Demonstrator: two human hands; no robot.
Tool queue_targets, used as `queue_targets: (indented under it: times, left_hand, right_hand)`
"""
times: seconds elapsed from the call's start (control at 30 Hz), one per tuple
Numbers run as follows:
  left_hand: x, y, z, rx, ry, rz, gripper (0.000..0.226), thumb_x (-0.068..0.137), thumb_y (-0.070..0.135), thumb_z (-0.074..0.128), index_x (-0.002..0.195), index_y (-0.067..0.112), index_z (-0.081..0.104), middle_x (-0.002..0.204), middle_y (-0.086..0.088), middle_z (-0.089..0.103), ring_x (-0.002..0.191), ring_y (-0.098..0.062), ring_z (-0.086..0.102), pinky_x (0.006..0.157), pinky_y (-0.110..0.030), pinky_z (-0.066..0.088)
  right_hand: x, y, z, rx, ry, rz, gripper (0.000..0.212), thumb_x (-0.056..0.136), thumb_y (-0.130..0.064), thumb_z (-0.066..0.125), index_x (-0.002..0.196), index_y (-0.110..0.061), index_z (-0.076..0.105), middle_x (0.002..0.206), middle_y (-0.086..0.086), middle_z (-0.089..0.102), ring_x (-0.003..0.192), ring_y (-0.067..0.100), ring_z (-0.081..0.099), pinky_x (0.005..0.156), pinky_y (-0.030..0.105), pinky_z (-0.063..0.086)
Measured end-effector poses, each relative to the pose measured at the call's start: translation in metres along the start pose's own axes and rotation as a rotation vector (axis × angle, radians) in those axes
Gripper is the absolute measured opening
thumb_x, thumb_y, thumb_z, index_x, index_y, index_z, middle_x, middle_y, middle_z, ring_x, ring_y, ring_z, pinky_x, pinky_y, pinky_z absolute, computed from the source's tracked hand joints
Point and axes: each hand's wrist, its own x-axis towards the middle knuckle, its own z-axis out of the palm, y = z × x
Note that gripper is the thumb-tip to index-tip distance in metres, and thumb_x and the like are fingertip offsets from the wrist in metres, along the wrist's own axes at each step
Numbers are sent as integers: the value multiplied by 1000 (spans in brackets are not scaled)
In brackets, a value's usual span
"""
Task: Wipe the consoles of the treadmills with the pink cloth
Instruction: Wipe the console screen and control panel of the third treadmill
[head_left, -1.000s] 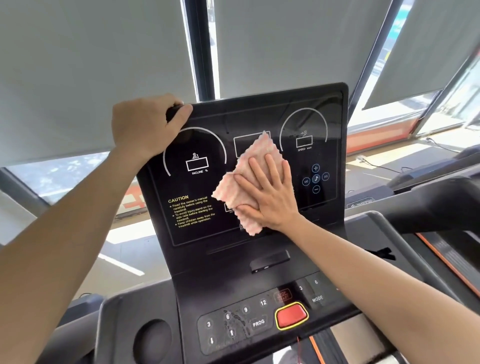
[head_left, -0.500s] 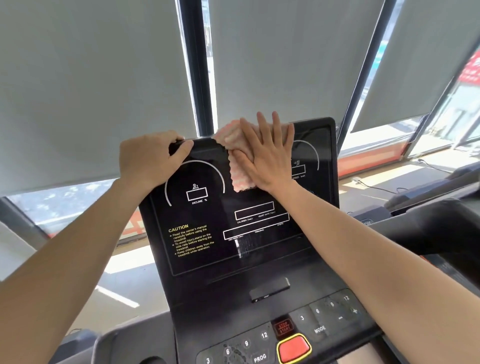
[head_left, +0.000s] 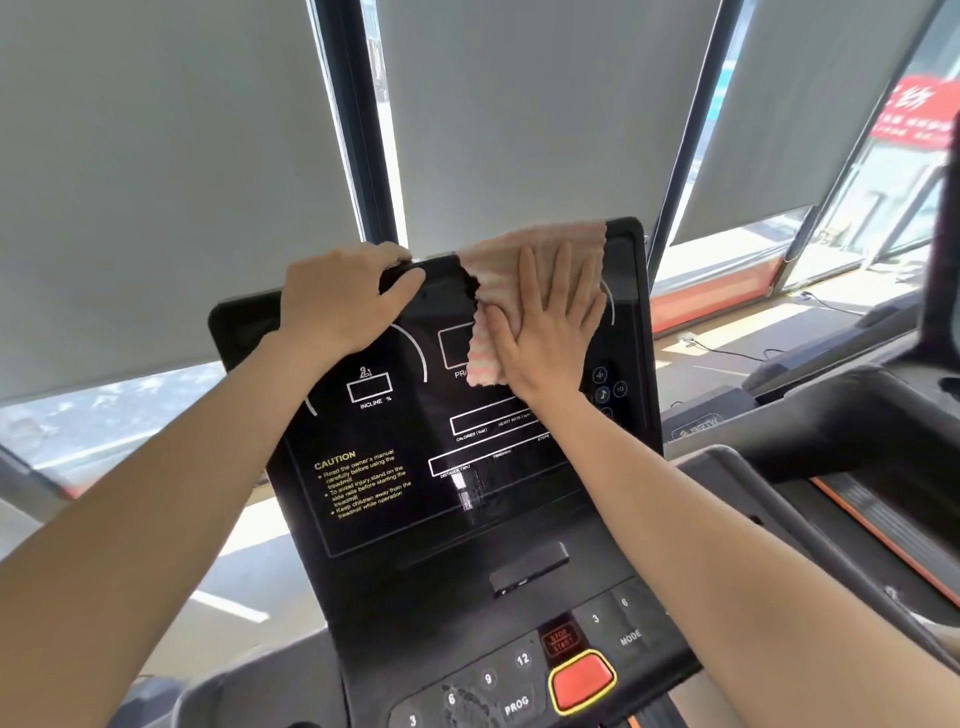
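My right hand (head_left: 545, 332) lies flat, pressing the pink cloth (head_left: 524, 270) on the console (head_left: 415, 493) top edge; my left hand (head_left: 343, 301) grips that edge. Next I should wipe down.

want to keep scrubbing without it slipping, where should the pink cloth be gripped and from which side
Grip the pink cloth at its loose lower flap, coming from below on the screen side. Its top edge drapes over the console top, and the right hand presses it flat with open fingers, so only the hanging scalloped edge is free to pinch.
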Motion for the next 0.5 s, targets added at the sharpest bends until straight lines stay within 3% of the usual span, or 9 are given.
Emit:
queue_targets:
  times: [0.23, 0.37, 0.5]
  left_hand:
    - [-8, -3, 9, 50, 110, 54, 43, 105, 48, 41, 132, 24, 66, 110, -6, 75, 92, -35, 69, 68, -34, 36]
    - [-8, -4, 14, 70, 141, 52, 42, 105, 48, 41, 129, 25, 67, 106, -5, 75, 88, -35, 69, 66, -35, 37]
    - [-7, -5, 17, 80, 153, 49, 42, 105, 48, 40, 127, 24, 67, 103, -5, 75, 86, -36, 68, 65, -35, 37]
  right_hand:
    - [-71, 28, 18, -47, -117, 103, 77, 98, -72, 12, 163, -32, -1, 172, 10, 0, 155, 45, 3, 121, 66, 9]
    - [-101, 35, 24, 18, -129, 189, 78, 98, -71, 14, 158, -36, -21, 171, 10, -2, 155, 45, 2, 123, 65, 6]
    - [-121, 41, 32, 5, -182, 289, 85, 94, -75, 0, 163, -26, -6, 171, 10, -5, 155, 43, 0, 124, 62, 4]
